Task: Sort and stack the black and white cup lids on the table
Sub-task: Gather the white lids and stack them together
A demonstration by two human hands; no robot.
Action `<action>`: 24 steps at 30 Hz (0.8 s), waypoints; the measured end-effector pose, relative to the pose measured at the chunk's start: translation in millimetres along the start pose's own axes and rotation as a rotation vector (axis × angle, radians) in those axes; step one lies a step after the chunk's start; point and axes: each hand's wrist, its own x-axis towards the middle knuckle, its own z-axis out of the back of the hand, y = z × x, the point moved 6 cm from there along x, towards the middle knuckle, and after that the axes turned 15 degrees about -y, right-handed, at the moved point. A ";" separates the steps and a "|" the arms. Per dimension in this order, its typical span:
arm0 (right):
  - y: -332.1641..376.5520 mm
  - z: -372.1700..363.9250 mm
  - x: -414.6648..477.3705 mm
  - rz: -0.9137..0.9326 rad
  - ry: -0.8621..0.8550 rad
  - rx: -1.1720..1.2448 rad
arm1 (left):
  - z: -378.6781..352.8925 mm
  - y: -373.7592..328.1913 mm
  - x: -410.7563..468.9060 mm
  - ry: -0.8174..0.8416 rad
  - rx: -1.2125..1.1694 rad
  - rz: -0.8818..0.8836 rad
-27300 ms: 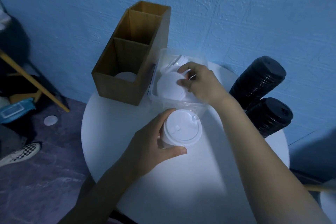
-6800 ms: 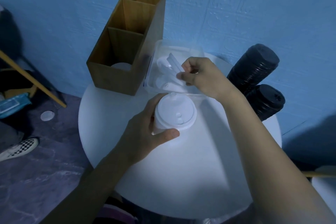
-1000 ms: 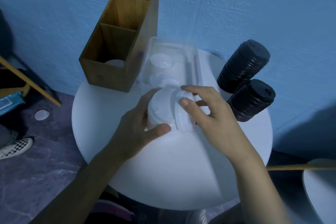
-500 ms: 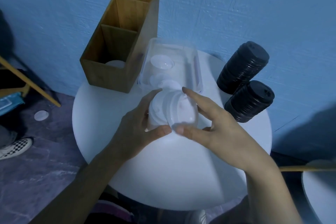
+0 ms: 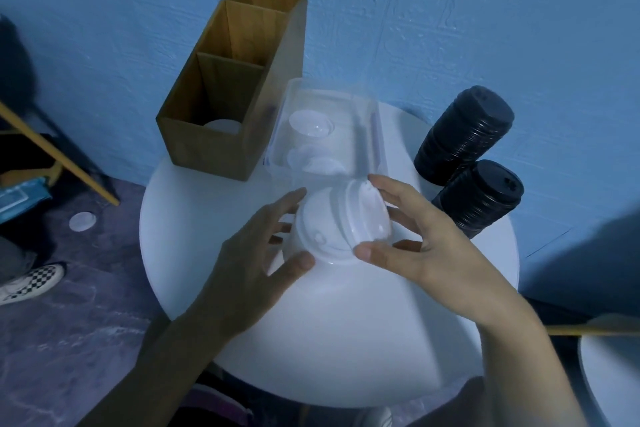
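Loosening off the white lid stack (image 5: 313, 239), your left hand (image 5: 252, 263) now has its fingers spread and straight, the thumb only near the base, where half a second ago it clasped the pile. Your right hand (image 5: 426, 250) has brought the top white lid (image 5: 360, 215) down onto the stack and pinches its rim between thumb and forefinger. The stack stands mid-table (image 5: 346, 329). At twelve o'clock the clear tub (image 5: 375, 135) holds only a few loose white lids (image 5: 311, 123). The black lid stacks (image 5: 464, 135) lie at two o'clock. The white sorting looks nearly done.
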 end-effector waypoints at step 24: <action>16.2 -14.6 11.3 0.186 0.067 -0.251 | -13.1 7.8 -2.0 0.055 -0.140 0.127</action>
